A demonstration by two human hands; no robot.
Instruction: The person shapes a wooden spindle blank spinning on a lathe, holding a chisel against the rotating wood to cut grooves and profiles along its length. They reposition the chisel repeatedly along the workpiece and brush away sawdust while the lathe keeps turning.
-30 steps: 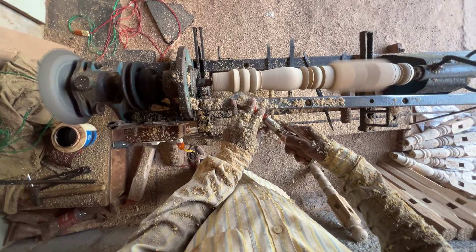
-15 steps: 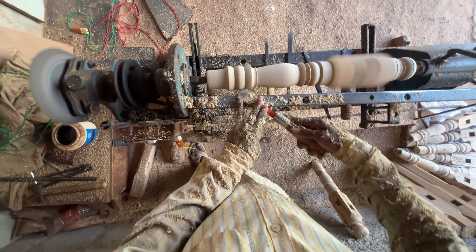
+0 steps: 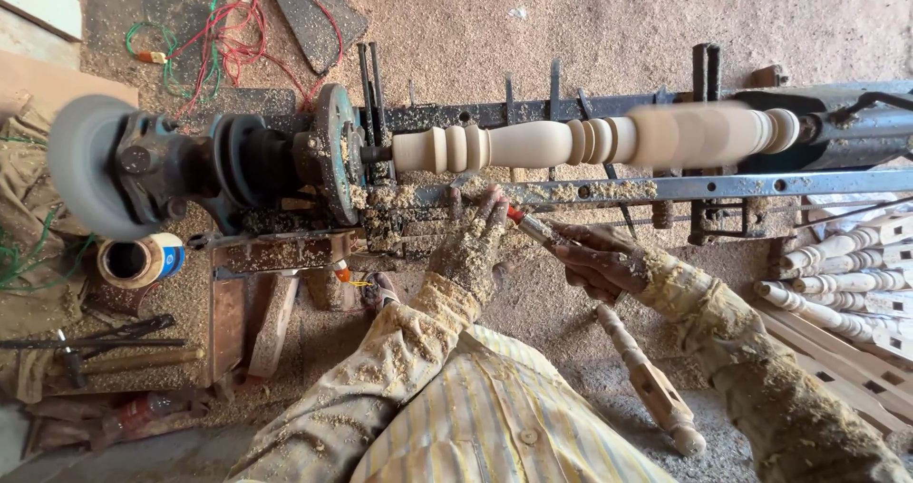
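One big lathe fills the middle, spinning one pale wooden spindle at upper centre. Keep the one chisel steady, low on the rail. The left hand lies flat, gripping nothing; the right hand grasps the chisel. One finished leg lies lower right.

The thick right part of the pale wooden spindle on the lathe is smeared by motion blur, so its surface cannot be read. The tool passes under the left hand and into the right hand, its tip hidden, possibly a chisel. The stack of turned spindles runs off the right edge.
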